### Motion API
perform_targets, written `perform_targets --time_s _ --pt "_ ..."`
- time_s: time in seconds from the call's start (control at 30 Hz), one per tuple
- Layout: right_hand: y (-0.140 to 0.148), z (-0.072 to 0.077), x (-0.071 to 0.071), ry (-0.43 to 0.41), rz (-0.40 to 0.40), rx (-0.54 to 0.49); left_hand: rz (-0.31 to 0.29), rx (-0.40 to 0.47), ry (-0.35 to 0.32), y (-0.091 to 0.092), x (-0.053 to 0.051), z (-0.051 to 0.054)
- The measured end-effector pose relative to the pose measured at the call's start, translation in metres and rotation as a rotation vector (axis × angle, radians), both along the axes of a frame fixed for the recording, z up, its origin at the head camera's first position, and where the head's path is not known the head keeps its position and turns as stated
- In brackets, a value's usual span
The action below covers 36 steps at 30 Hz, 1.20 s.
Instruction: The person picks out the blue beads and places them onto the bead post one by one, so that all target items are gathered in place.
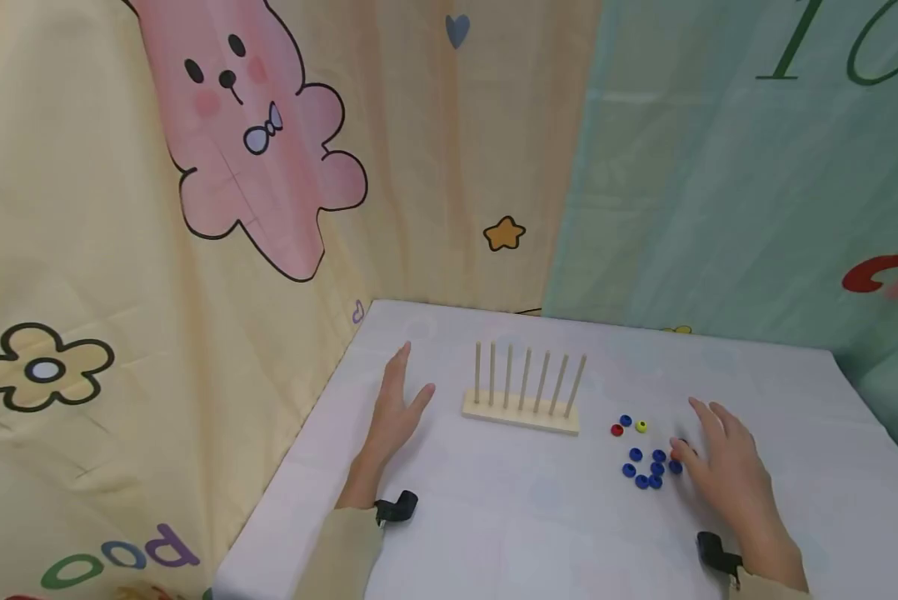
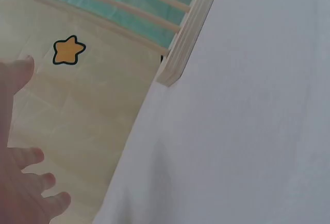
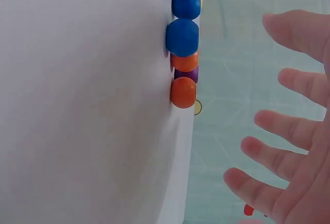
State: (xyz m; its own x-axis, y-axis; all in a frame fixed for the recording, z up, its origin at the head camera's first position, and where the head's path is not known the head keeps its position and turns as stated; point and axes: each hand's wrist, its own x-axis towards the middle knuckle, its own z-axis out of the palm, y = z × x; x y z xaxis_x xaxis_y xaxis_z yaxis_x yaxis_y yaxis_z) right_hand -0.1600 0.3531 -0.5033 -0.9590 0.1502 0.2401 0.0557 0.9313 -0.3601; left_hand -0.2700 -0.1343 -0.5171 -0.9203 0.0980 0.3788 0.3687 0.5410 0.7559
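Observation:
A pale wooden rack (image 1: 520,414) with a row of several upright pegs stands on the white table; no beads sit on its pegs. To its left, my left hand (image 1: 395,414) hovers with fingers extended and thumb spread, holding nothing. My right hand (image 1: 735,471) hangs over the right side, fingers apart and empty, partly covering some beads. Blue beads (image 1: 636,454) lie loose beside it, with a red bead (image 1: 617,430) and a yellow bead (image 1: 641,427) a little farther back. The right wrist view also shows an orange bead (image 3: 183,92) and a purple bead (image 3: 186,74).
The white tablecloth (image 1: 449,517) covers the table, whose back edge meets a printed curtain (image 1: 449,167). Each wrist wears a black camera mount, the left one (image 1: 398,506) and the right one (image 1: 716,553) both near the sleeve cuffs.

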Motion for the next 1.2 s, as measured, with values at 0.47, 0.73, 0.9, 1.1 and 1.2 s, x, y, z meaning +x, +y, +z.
perform_targets --time_s 0.47,0.73,0.9,1.1,1.2 --pt "0.007 0.009 0.01 -0.073 0.018 -0.067 -0.241 0.303 -0.123 0.044 0.002 -0.002" --pt "0.013 0.009 0.011 -0.161 0.089 -0.148 -0.309 0.385 -0.258 0.054 -0.007 -0.012" --pt "0.014 0.01 0.008 -0.189 0.141 -0.159 -0.378 0.412 -0.258 0.057 -0.013 -0.014" --pt "0.013 0.009 0.006 -0.238 0.136 -0.161 -0.348 0.384 -0.248 0.064 -0.017 -0.015" --pt "0.013 0.004 0.009 -0.27 0.131 -0.156 -0.32 0.361 -0.283 0.066 -0.016 -0.019"
